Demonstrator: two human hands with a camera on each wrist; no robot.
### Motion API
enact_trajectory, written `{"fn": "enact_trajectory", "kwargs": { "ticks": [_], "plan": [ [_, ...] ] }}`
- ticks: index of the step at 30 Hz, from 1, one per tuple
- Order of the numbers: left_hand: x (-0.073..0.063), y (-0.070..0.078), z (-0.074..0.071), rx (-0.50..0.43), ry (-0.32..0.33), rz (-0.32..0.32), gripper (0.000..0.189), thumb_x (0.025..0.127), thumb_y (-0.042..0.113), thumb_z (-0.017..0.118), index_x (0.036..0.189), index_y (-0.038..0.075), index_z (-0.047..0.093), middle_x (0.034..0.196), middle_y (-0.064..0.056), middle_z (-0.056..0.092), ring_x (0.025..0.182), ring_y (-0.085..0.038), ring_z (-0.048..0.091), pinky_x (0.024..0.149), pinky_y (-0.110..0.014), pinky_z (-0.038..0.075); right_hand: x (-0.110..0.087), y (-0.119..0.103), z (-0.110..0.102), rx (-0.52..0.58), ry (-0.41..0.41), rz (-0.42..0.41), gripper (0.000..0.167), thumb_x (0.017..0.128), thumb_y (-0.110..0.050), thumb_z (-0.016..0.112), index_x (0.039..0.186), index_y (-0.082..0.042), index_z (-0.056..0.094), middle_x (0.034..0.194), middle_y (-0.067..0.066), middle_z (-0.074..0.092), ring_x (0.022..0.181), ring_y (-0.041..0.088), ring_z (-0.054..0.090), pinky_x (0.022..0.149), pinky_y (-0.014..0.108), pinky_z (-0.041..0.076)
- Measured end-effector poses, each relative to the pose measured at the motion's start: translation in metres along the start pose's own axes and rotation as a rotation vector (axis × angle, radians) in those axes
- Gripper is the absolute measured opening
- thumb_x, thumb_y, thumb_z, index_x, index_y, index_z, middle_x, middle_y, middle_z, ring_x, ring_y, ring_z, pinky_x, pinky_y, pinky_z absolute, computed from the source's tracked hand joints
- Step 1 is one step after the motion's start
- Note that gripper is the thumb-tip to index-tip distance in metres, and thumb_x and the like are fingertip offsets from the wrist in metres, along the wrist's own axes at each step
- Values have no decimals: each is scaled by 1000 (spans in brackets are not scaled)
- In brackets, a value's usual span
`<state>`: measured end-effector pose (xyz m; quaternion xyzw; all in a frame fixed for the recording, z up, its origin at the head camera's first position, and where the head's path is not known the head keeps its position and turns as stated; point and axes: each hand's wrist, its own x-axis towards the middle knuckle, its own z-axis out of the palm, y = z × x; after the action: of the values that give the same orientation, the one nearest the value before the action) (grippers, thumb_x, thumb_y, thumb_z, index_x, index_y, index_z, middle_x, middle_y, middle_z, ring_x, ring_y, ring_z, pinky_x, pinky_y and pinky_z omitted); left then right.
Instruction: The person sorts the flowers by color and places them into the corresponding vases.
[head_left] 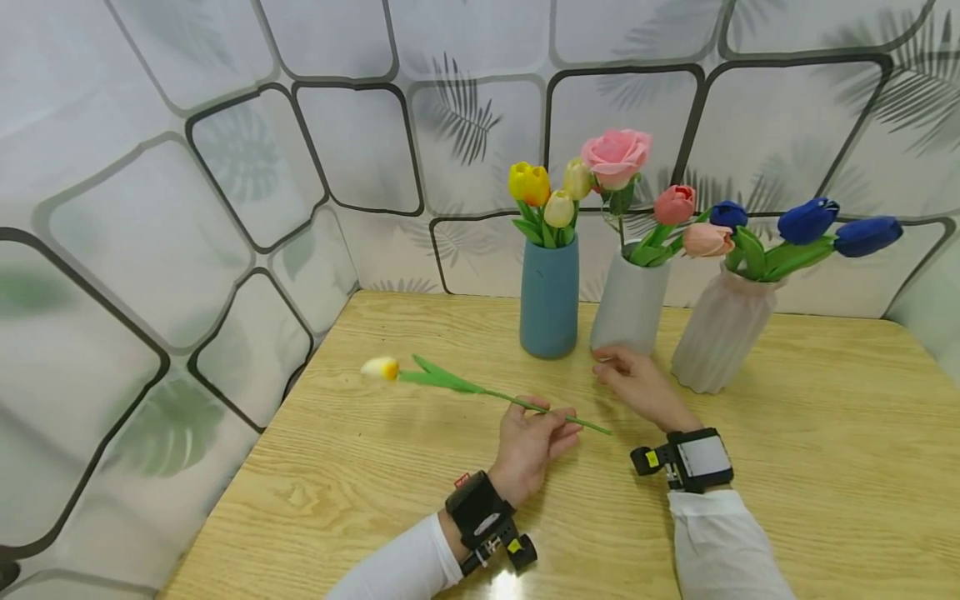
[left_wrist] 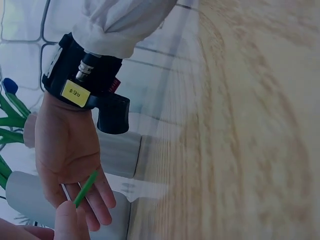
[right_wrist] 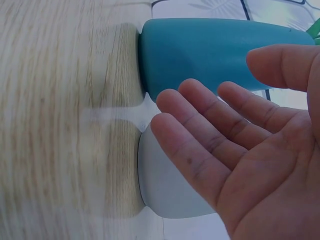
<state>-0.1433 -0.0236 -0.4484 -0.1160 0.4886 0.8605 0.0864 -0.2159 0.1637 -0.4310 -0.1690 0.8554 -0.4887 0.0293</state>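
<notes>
My left hand (head_left: 525,450) pinches the green stem of an artificial tulip (head_left: 442,379) near its lower end. The flower lies across to the left over the table, its white and yellow head pointing left. In the left wrist view, the stem tip (left_wrist: 86,189) sticks out past the left thumb (left_wrist: 66,220) toward the other palm. My right hand (head_left: 641,387) holds nothing; its fingers are relaxed and slightly spread in front of the light grey vase (head_left: 632,304). The right wrist view shows these fingers (right_wrist: 190,145) overlapping the grey vase and the teal-blue vase (right_wrist: 195,55).
On the wooden table (head_left: 360,500), the blue vase (head_left: 550,300) holds yellow and cream tulips. Pink and coral flowers, including a rose (head_left: 617,158), stand in the grey vase. A ribbed pale pink vase (head_left: 723,333) at right bears blue and peach tulips. Patterned cloth (head_left: 352,150) hangs behind.
</notes>
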Motion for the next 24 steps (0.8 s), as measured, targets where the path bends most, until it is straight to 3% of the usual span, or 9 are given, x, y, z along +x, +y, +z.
{"fn": "enact_trajectory", "kwargs": {
  "ticks": [9,14,21,24],
  "plan": [
    [-5,2,2,89,-11,75,22,92,-10,56,97,8,45,108,-27,69,83,-20,72,73,-28,59,0,1,0,-19,9,-1,38,102,-12,54,133,10,53,120,27,64,105,37,64,83,43,54],
    [-8,0,3,123,-28,122,11,93,-9,57,99,0,54,106,-21,70,89,-22,72,75,-30,60,0,2,0,-28,11,-3,38,102,-13,55,132,11,54,119,27,64,105,38,65,83,44,54],
    [-12,0,7,212,-91,202,12,98,-4,54,106,-6,62,106,-14,68,93,-19,69,77,-28,59,0,2,1,-36,14,-8,38,102,-13,54,132,11,54,118,28,65,104,38,65,81,43,54],
    [-15,3,9,257,-143,220,17,102,0,50,114,-7,59,110,-16,65,101,-27,67,86,-35,57,0,2,0,-35,13,-14,38,102,-12,54,132,11,53,118,28,64,104,39,65,81,44,54]
  ]
}}
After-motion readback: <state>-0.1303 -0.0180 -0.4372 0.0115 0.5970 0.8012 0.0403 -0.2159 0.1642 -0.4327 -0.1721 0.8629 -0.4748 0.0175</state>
